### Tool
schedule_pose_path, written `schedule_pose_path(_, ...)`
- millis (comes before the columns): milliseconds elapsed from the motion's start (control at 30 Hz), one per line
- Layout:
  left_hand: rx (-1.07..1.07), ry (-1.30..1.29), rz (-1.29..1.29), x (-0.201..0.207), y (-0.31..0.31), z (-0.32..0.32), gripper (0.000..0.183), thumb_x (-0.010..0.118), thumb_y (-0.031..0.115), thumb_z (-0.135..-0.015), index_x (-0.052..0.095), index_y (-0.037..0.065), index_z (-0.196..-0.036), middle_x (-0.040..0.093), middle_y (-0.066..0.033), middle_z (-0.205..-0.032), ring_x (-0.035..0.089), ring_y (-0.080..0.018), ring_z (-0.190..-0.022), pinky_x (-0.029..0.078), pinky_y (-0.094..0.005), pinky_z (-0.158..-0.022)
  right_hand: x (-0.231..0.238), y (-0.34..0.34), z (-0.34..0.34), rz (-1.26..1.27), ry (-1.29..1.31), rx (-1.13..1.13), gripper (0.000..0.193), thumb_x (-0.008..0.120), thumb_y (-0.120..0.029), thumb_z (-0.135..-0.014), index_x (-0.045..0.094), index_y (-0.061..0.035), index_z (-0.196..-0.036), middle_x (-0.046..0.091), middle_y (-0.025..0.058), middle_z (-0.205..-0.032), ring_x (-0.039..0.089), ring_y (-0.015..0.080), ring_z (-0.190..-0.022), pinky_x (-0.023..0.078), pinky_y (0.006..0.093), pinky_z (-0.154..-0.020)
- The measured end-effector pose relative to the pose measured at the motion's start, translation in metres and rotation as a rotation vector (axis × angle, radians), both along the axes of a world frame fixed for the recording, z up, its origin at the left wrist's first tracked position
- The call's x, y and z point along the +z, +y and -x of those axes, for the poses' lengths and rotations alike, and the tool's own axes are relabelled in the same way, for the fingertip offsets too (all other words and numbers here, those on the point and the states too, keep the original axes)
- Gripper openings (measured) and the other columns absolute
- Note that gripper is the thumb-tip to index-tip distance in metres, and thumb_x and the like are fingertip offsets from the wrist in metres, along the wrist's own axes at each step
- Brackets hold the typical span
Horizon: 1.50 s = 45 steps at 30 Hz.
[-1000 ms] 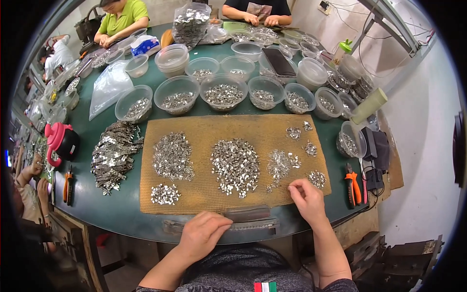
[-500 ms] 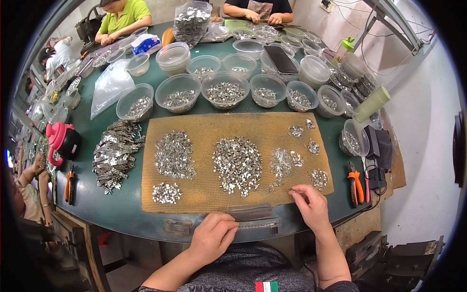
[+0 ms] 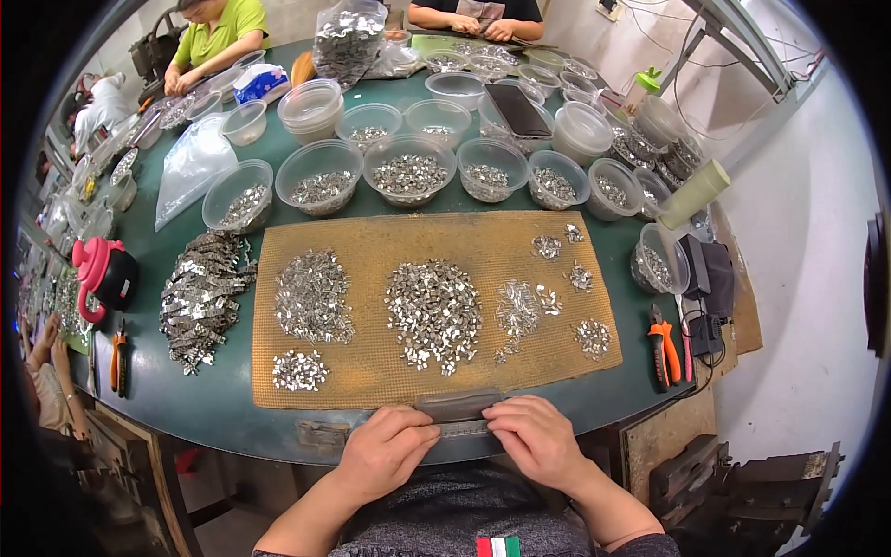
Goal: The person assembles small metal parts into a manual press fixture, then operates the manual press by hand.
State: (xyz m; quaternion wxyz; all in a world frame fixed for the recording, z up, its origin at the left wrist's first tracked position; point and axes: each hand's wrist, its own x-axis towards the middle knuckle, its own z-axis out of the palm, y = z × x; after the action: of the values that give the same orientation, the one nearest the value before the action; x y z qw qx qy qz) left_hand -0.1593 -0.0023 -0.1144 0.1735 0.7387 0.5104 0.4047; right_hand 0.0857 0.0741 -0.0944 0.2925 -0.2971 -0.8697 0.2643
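A narrow toothed metal strip [image 3: 462, 429] lies along the table's front edge, with a dark bar [image 3: 457, 405] just beyond it. At the strip's left end is my left hand [image 3: 388, 449], its fingers pinched together. My right hand [image 3: 536, 440] closes its thumb and fingers at the other end. Whatever sits between the fingertips is too small or hidden to make out. Beyond both hands, a brown textured mat [image 3: 367, 376] bears a large heap of small metal pieces [image 3: 433, 316], a left heap of thin clips [image 3: 314, 295] and several smaller piles, including shiny pieces [image 3: 300, 369].
Clear plastic tubs [image 3: 409, 171] of metal parts line the mat's far side. Linked metal strips [image 3: 206, 297] lie left, near a pink-and-black jug [image 3: 104, 278] and orange-handled pliers [image 3: 119, 362]. More pliers [image 3: 664, 348] lie right. Two people work across the table.
My right hand has moved left from the mat's lower right corner to the strip's right end. My left hand stays at the strip. The whole view has shifted slightly.
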Motion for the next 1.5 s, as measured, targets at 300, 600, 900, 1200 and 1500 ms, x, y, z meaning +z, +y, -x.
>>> schedule_pose_path(300, 0.017, -0.022, -0.029, -0.007, -0.003, 0.002, 0.020, 0.081, 0.005, -0.079, 0.073, 0.006, -0.098, 0.069, -0.0077, -0.099, 0.069, -0.0269, -0.091, 0.057, -0.0374, -0.077, -0.010, -0.011, 0.013, -0.056, -0.046, -0.052, 0.019, 0.075, 0.001, -0.083, 0.066, -0.0032, -0.100, 0.074, 0.0092, -0.105, 0.072, 0.0295, -0.096, 0.055, 0.0436, -0.090)
schedule_pose_path(600, 0.024, -0.087, -0.005, -0.008, -0.005, 0.002, 0.021, 0.080, 0.002, -0.078, 0.073, 0.007, -0.097, 0.071, -0.0080, -0.101, 0.069, -0.0271, -0.093, 0.056, -0.0376, -0.079, -0.013, -0.019, 0.015, -0.148, -0.035, -0.090, 0.020, 0.076, -0.001, -0.082, 0.068, -0.0035, -0.100, 0.074, 0.0090, -0.107, 0.072, 0.0288, -0.098, 0.056, 0.0422, -0.090)
schedule_pose_path(900, 0.005, -0.180, 0.109, -0.006, -0.010, 0.003, 0.017, 0.078, 0.004, -0.083, 0.071, 0.006, -0.099, 0.071, -0.0079, -0.103, 0.069, -0.0268, -0.093, 0.055, -0.0388, -0.082, -0.010, -0.028, -0.001, -0.258, -0.140, -0.020, 0.030, 0.075, -0.002, -0.081, 0.072, -0.0033, -0.111, 0.073, 0.0105, -0.119, 0.070, 0.0285, -0.112, 0.054, 0.0436, -0.097)
schedule_pose_path(1200, 0.063, 0.011, -0.002, 0.005, -0.015, -0.004, 0.019, 0.078, 0.002, -0.081, 0.066, 0.005, -0.096, 0.070, -0.0084, -0.099, 0.068, -0.0275, -0.090, 0.056, -0.0367, -0.077, -0.007, -0.025, 0.002, -0.051, -0.059, 0.003, 0.030, 0.075, -0.004, -0.084, 0.072, -0.0030, -0.114, 0.072, 0.0110, -0.124, 0.068, 0.0288, -0.118, 0.054, 0.0441, -0.100)
schedule_pose_path(1500, 0.021, 0.108, -0.092, 0.026, -0.035, 0.019, 0.020, 0.079, 0.004, -0.080, 0.071, 0.005, -0.098, 0.070, -0.0079, -0.104, 0.070, -0.0267, -0.094, 0.058, -0.0358, -0.079, 0.033, -0.023, 0.024, -0.013, -0.080, 0.030, 0.025, 0.074, -0.008, -0.088, 0.074, -0.0058, -0.112, 0.075, 0.0096, -0.114, 0.072, 0.0259, -0.107, 0.056, 0.0431, -0.097)
